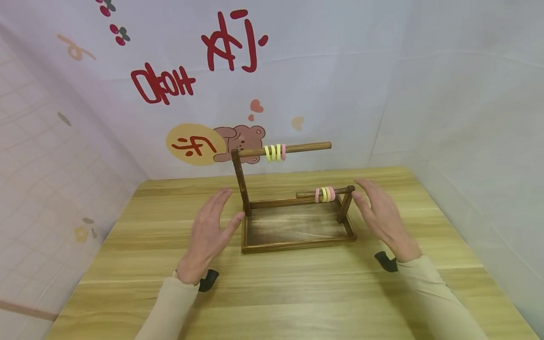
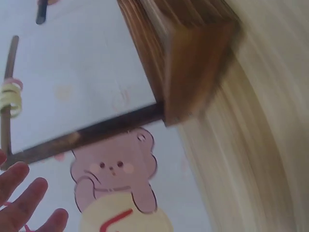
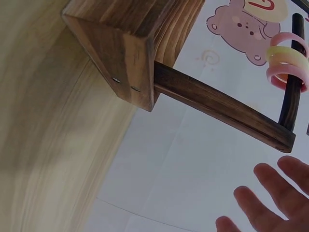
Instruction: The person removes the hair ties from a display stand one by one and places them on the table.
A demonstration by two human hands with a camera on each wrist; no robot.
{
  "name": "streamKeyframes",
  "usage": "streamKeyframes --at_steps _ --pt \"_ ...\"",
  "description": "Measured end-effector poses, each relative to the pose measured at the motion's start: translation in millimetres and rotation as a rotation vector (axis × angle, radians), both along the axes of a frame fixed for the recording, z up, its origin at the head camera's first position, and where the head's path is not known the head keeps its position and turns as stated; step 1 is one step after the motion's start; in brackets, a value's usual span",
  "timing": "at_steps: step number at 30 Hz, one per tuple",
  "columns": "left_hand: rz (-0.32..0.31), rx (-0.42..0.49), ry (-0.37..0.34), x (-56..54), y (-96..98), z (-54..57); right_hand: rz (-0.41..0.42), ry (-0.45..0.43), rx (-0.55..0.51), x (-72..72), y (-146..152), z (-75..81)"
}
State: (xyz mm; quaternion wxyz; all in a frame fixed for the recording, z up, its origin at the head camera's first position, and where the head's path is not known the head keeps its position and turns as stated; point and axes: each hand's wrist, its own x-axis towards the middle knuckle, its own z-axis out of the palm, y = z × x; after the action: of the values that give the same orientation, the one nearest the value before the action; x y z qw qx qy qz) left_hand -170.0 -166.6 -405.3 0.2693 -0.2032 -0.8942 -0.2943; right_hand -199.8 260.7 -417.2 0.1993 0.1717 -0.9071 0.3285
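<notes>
A dark wooden rack with a shallow tray base [image 1: 297, 246] stands on the table between my two hands. Its tall left post [image 1: 241, 182] bears an upper rod [image 1: 308, 147], on which yellow rings [image 1: 273, 153] and a pink ring [image 1: 283, 152] hang. From the short right post [image 1: 346, 208] a lower rod [image 1: 301, 194] points left, carrying pink and yellow rings [image 1: 325, 194]. My left hand [image 1: 208, 231] is beside the tall post, fingers extended and holding nothing. Just right of the short post is my right hand [image 1: 382, 217], its fingers likewise extended and holding nothing.
The rack sits toward the back of the wood-grain table [image 1: 293, 293]. Behind it hangs a white backdrop [image 1: 340, 94] printed with red characters and a pink bear [image 1: 246, 139]. More pale fabric [image 1: 480, 141] closes in the right side. Dark straps show at both wrists.
</notes>
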Motion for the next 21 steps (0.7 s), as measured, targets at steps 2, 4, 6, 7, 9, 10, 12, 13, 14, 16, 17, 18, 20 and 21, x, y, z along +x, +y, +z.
streamKeyframes --at_steps 2,4,6,7,9,10,12,13,14,16,17,18,20,21 --pt "-0.030 0.020 0.027 -0.7 6.2 1.0 0.011 0.006 -0.012 -0.4 -1 0.1" --pt "-0.060 0.032 0.044 -1.5 13.0 2.5 0.017 0.024 -0.012 -1.4 -2 -0.2" --pt "-0.091 0.036 0.059 -2.8 20.1 3.9 0.022 0.049 -0.009 -2.7 -3 -0.7" --pt "-0.104 0.037 0.064 -3.6 23.7 4.6 0.025 0.062 -0.008 -3.3 -3 -1.0" --pt "-0.126 0.030 0.076 -4.9 30.9 6.3 0.036 0.086 -0.006 -4.9 -3 -1.4" --pt "-0.137 0.026 0.085 -6.0 34.3 6.8 0.044 0.098 -0.005 -5.7 -3 -1.2" --pt "-0.159 0.022 0.100 -7.9 41.2 8.6 0.060 0.122 -0.002 -7.1 -4 -0.7" --pt "-0.169 0.020 0.107 -9.1 44.6 9.4 0.066 0.134 0.000 -7.8 -4 -0.4" --pt "-0.178 0.014 0.113 -10.3 48.0 10.2 0.071 0.144 0.002 -8.4 -4 0.1" --pt "-0.204 0.013 0.123 -13.3 54.6 12.0 0.078 0.168 0.010 -9.9 -4 0.9" --pt "-0.217 0.011 0.125 -14.8 57.7 12.7 0.079 0.177 0.012 -10.9 -3 1.3" --pt "-0.232 0.011 0.126 -16.5 60.5 13.0 0.080 0.186 0.014 -11.7 -3 1.9" --pt "-0.261 0.012 0.121 -19.8 66.0 13.2 0.081 0.199 0.016 -13.4 -3 2.7" --pt "-0.279 0.017 0.118 -21.6 68.4 12.8 0.083 0.204 0.017 -14.2 -3 3.4"
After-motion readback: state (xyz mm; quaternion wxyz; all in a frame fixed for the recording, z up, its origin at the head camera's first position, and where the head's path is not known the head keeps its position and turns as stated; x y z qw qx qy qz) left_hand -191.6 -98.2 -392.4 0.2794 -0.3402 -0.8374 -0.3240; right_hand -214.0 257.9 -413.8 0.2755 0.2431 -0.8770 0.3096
